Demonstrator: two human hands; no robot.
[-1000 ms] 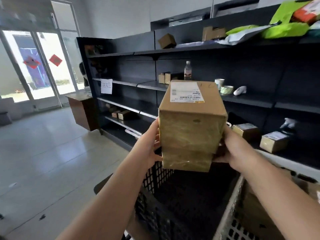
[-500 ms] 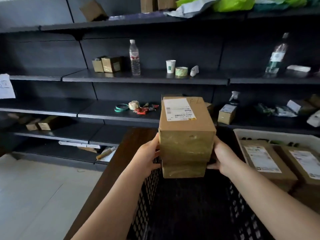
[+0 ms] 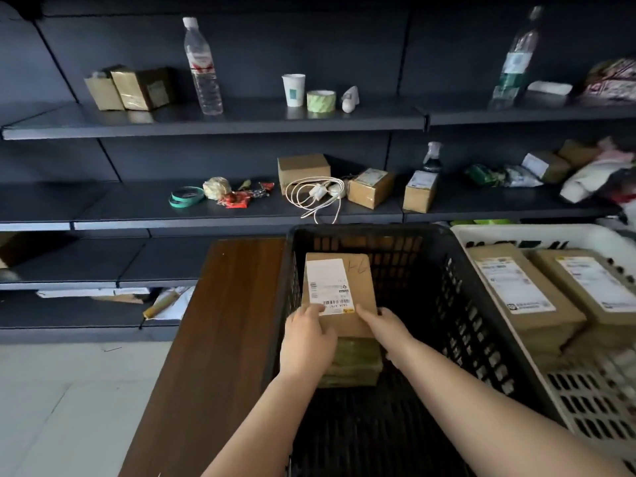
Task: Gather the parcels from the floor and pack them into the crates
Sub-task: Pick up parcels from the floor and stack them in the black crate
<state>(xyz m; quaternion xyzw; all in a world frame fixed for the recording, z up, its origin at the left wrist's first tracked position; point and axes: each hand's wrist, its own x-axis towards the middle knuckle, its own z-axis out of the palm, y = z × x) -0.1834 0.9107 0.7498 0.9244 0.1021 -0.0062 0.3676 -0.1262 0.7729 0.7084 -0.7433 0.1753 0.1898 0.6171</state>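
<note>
While both hands reached into the black crate, the left hand and right hand gripped the brown parcel at its near end, fingers curled over its top. It sat low against the crate's left wall. Right of the black crate, a white crate held labelled parcels; left of it ran the wooden bench.

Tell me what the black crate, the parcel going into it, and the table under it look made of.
Black crate: moulded plastic by the look, matte, slotted lattice walls.
Parcel: brown cardboard, glossy tape round the sides, white paper label.
Table: dark wood or wood-look laminate, streaked grain, slight sheen.
</note>
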